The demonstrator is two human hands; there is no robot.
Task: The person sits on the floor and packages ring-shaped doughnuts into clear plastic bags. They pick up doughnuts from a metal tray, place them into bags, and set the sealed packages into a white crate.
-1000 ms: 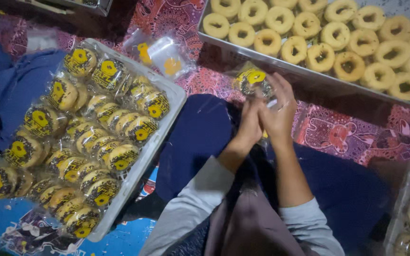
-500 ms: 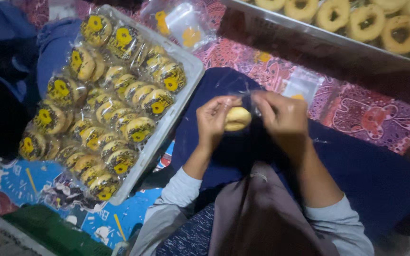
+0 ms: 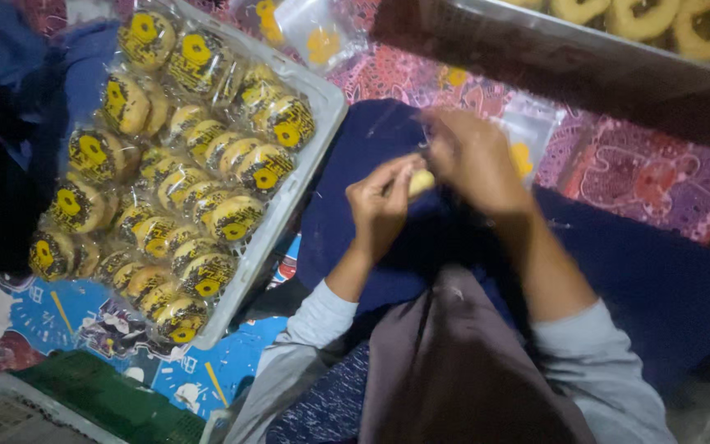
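My left hand (image 3: 381, 205) and my right hand (image 3: 472, 156) meet above my dark blue lap, both closed around a small pale round pastry (image 3: 421, 182) in a clear wrapper. Only a sliver of the pastry shows between the fingers. To my left lies a white tray (image 3: 315, 148) packed with several wrapped pastries (image 3: 207, 164) in yellow and black wrappers. Empty clear bags (image 3: 527, 136) with yellow prints lie on the patterned cloth just beyond my hands.
A metal tray (image 3: 585, 41) of unwrapped ring pastries (image 3: 700, 29) runs along the top right. More empty bags (image 3: 314, 37) lie at the top centre. A dark blue clothed shape (image 3: 10, 156) sits at the far left. A green crate (image 3: 117, 403) is at the bottom left.
My hands came down from the metal tray to my lap with a pastry. The view dropped and moved closer, so the ring pastries slid to the top edge.
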